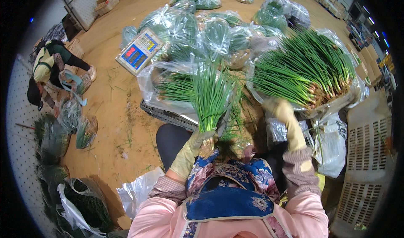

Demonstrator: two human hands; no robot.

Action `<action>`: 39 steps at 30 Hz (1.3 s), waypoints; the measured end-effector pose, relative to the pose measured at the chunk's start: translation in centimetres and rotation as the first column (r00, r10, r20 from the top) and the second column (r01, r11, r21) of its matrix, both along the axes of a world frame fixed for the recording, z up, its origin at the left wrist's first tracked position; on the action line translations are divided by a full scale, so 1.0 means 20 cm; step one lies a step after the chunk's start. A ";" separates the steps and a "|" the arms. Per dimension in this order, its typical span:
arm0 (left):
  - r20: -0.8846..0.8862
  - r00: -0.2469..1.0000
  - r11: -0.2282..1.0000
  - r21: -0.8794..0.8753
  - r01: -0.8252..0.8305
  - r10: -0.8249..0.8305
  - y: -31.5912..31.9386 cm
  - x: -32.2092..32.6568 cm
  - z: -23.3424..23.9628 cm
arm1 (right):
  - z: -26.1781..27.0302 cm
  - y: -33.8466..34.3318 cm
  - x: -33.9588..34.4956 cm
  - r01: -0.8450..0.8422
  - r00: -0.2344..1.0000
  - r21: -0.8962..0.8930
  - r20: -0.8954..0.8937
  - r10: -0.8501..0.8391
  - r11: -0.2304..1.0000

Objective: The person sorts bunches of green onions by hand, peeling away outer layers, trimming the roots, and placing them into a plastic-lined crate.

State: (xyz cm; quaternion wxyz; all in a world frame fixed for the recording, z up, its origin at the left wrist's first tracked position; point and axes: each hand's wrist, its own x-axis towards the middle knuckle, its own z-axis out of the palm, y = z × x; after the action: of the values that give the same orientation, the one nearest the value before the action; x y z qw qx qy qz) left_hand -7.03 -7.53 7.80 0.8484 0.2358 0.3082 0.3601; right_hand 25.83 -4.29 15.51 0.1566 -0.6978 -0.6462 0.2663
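My left hand (204,140), in a pale rubber glove, grips a bunch of green onions (210,102) by the white root ends, leaves pointing away from me. Behind the bunch, more green onions (178,88) lie in an open clear plastic bag (148,83) over a dark crate (164,113). My right hand (279,108), gloved too and blurred, is beside the near left edge of a large heap of green onions (306,67) on plastic sheeting at the right. Whether its fingers hold anything cannot be made out. A digital scale display (139,51) stands beyond the crate, tilted.
Filled clear bags of green onions (216,37) cover the floor ahead. At the left a person (47,64) bends over bagged onions (70,113). A slatted plastic crate (363,162) stands at the right, near a white plastic bag (329,146). A silvery plastic sheet (139,190) lies lower left.
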 end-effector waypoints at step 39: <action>-0.259 0.916 0.873 0.460 -0.162 0.307 0.95 -0.48 0.15 | 0.21 0.38 -0.21 0.260 0.923 0.267 0.215 -0.321 0.928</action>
State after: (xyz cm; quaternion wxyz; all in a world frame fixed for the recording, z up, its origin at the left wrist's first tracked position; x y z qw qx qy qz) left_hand -16.67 11.47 10.87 0.6624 0.4328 0.3828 0.4768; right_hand 21.60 3.33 19.62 0.1913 -0.7914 -0.5763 0.0704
